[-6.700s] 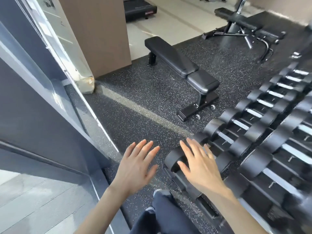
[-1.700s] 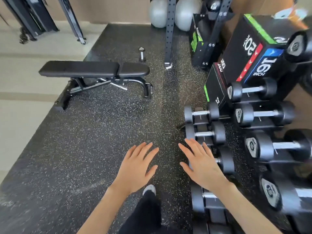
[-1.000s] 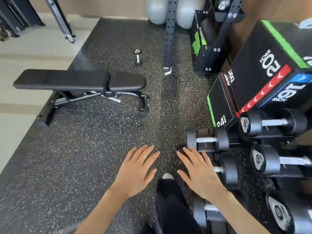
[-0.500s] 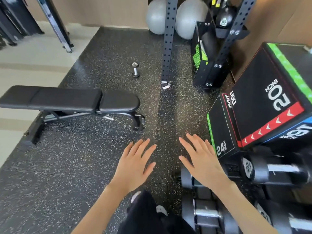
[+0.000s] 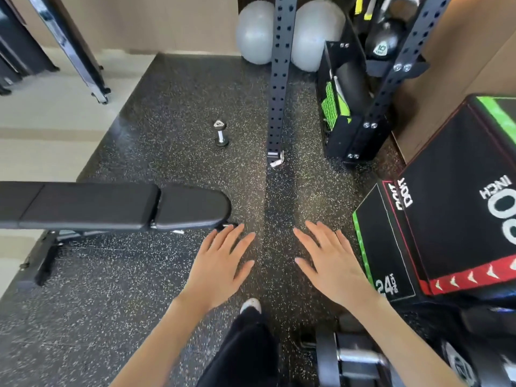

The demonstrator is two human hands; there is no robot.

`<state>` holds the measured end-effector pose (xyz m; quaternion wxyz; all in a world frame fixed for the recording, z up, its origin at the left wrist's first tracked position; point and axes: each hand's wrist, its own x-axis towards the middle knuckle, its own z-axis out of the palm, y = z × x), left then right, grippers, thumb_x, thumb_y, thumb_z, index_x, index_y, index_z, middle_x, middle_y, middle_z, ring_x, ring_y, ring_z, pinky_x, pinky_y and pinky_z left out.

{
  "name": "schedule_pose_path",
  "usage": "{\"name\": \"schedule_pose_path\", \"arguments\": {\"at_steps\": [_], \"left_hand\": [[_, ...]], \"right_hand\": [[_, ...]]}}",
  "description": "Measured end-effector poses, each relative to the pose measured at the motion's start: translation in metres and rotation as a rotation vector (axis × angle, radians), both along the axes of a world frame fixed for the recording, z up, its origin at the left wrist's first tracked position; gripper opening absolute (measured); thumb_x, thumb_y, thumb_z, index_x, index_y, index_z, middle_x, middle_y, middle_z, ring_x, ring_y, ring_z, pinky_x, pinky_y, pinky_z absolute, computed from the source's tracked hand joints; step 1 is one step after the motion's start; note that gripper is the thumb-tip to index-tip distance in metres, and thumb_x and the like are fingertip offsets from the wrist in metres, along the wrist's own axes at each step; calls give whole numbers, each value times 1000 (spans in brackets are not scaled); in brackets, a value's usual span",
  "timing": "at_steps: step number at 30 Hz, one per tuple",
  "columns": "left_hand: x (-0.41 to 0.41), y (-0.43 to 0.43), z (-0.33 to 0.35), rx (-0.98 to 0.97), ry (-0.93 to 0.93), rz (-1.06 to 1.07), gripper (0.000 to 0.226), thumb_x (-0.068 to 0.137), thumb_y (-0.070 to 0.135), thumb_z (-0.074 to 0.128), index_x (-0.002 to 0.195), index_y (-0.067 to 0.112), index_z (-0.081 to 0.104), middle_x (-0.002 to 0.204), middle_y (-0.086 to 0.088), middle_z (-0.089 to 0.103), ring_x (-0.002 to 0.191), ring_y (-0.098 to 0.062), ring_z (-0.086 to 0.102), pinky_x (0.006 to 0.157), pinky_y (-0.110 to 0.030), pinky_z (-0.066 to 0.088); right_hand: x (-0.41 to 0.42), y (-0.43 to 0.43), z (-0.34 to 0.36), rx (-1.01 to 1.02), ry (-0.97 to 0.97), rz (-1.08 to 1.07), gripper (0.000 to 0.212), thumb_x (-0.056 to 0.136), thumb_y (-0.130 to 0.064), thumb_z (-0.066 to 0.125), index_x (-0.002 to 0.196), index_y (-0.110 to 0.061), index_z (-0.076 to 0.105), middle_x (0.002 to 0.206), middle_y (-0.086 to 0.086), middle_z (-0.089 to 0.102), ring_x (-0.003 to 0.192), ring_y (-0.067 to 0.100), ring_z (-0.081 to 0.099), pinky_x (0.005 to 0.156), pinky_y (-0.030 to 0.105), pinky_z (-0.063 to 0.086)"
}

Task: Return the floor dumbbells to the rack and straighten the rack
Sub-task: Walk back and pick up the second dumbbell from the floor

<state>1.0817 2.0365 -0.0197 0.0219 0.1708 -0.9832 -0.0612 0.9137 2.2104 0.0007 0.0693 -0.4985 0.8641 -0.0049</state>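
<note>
The speckled black rubber floor [image 5: 125, 303] fills most of the frame. A big black jump box [image 5: 446, 208] sits at the right edge, and a padded bench [image 5: 111, 205] runs in from the left. A perforated steel post [image 5: 279, 79] comes down through the upper middle. At the lower right, blurred and partly cut off, is one racked dumbbell [image 5: 357, 358].

In the lower middle, the left hand [image 5: 220, 269] and right hand [image 5: 332, 269] hover above the floor. They are apart, palms down with fingers straight and spread, and hold nothing.

The small dumbbell [image 5: 221, 134] stands on end in the upper middle, just left of the post's foot and well apart from both hands. It looks light enough for one hand, and it is rigid. The chrome bar is probably slick, so the best grip is around the bar between the two heads. Balanced on end, it could tip and roll if nudged.
</note>
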Motion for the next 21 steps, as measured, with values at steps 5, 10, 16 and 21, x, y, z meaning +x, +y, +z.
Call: {"name": "schedule_pose_path", "arguments": {"at_steps": [5,10,16,21], "left_hand": [[-65,-83,25,-18,51,-8,51,98,47,24,137,21,44,141,-6,48,129,-27,45,107,-48,35],[-107,-132,19,10,38,-12,51,95,45,31,137,20,45,142,-6,47,130,-26,45,106,-46,37],[-152,-178,-8,26,-12,-11,53,97,47,24,137,20,46,141,-6,48,129,-27,46,106,-42,28],[-211,-225,-13,33,-36,71,60,99,51,11,137,20,46,140,-6,49,128,-28,47,106,-41,25]], "right_hand": [[-59,-88,26,-76,33,-28,55,89,-46,34,138,-22,40,140,9,46,129,30,44,102,52,37],[-97,-137,24,-89,-20,-49,54,91,-46,29,139,-21,39,141,9,45,129,28,45,103,51,36],[-154,-180,-1,-4,-38,-31,53,89,-43,42,136,-20,44,137,8,50,124,28,50,97,50,44],[-229,-230,-11,21,-41,31,55,91,-45,31,140,-21,38,141,8,45,129,27,44,102,49,40]]}}
